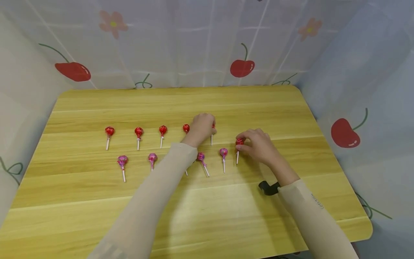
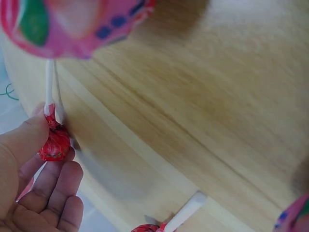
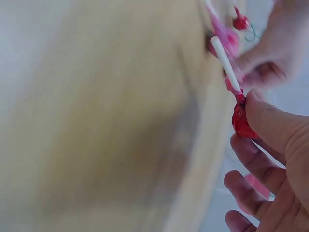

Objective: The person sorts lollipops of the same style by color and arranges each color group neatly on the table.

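My left hand is at the right part of the far row of lollipops. Its thumb and finger pinch the wrapped head of a red lollipop, whose white stick points toward me in the head view. To the right, my right hand holds another red lollipop by its head between thumb and fingertips; its other fingers are spread in the right wrist view. Nearest to this one lies a purple-pink lollipop. My left forearm covers part of the nearer row.
Several red lollipops, one at the far left, form the back row on the wooden table. Several purple-pink lollipops, such as the leftmost, form the nearer row. A black curved piece sits by my right wrist. A cherry-print curtain hangs behind.
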`<state>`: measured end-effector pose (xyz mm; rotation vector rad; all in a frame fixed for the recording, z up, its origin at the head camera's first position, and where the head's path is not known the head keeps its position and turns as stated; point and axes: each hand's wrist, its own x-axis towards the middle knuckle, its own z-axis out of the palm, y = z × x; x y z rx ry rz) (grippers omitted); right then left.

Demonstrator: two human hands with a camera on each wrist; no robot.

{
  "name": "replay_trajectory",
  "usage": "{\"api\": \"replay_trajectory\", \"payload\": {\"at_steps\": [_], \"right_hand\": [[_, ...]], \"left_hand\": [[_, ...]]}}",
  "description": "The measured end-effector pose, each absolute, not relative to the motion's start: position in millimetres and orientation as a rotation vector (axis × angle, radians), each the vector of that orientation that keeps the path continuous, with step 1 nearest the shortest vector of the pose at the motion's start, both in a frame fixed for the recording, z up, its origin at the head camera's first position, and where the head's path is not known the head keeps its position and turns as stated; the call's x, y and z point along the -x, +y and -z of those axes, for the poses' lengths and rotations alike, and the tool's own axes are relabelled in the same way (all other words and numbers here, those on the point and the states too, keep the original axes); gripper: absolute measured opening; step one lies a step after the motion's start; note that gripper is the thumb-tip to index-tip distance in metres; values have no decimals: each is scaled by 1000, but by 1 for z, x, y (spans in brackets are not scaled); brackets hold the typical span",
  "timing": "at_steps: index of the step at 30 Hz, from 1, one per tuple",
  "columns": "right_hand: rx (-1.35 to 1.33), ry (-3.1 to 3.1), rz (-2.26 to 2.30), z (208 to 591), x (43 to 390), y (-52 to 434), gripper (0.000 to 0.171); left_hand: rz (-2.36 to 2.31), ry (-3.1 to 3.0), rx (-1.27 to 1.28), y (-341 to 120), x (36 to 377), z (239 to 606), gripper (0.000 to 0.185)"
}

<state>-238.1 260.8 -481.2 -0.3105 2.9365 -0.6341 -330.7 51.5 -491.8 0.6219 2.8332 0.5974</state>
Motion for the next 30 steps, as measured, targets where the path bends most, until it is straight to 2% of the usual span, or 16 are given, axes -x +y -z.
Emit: {"api": "replay_trajectory", "payload": {"at_steps": [6, 13, 30], "right_hand": [[294, 2965, 534, 466, 265, 266, 31], [310, 2968, 418, 466, 288, 269, 28], [215, 2940, 311, 482, 304, 262, 27]], "left_hand": [[-601, 2842, -614, 51, 332, 494, 12], [-562, 2832, -609, 52, 333, 496, 18], [-551, 2859, -635, 53, 329, 492, 16]]}}
